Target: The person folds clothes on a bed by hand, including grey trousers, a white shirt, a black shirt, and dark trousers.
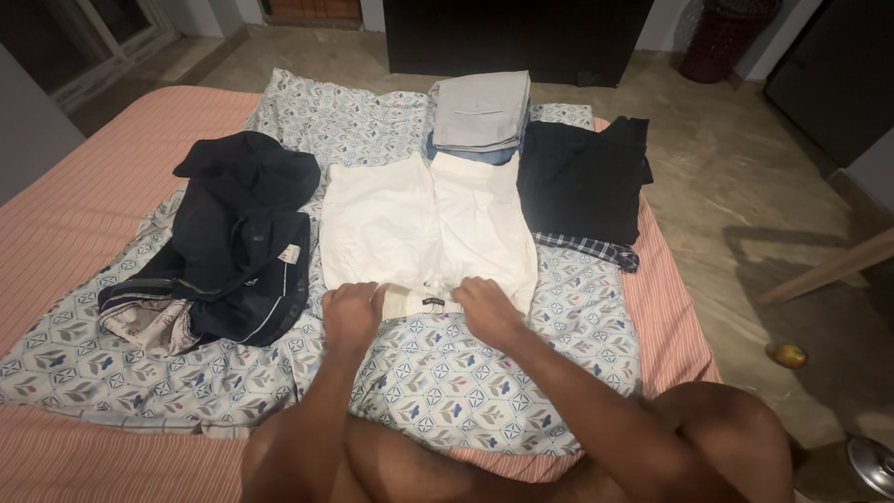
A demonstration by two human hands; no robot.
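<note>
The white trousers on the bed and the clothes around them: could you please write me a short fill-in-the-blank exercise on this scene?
1. Both hands, left hand and right hand, rest on the waistband of the ____ trousers.
2. The folded grey trousers lie on the side of the white pair ____ from the person.
3. The dark jacket lies to the ____ of the white pair.
4. The folded black garment lies on a ____ cloth.

Missing words: white; farthest; left; checked

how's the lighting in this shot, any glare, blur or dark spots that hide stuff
Head view: soft, even light on the bed, no glare; the white shorts read brightest but keep their folds; the dark jacket and black folded clothes lose detail in shadow; the top corners of the room go dim; left hand and right hand are sharp, with no motion blur.
</note>
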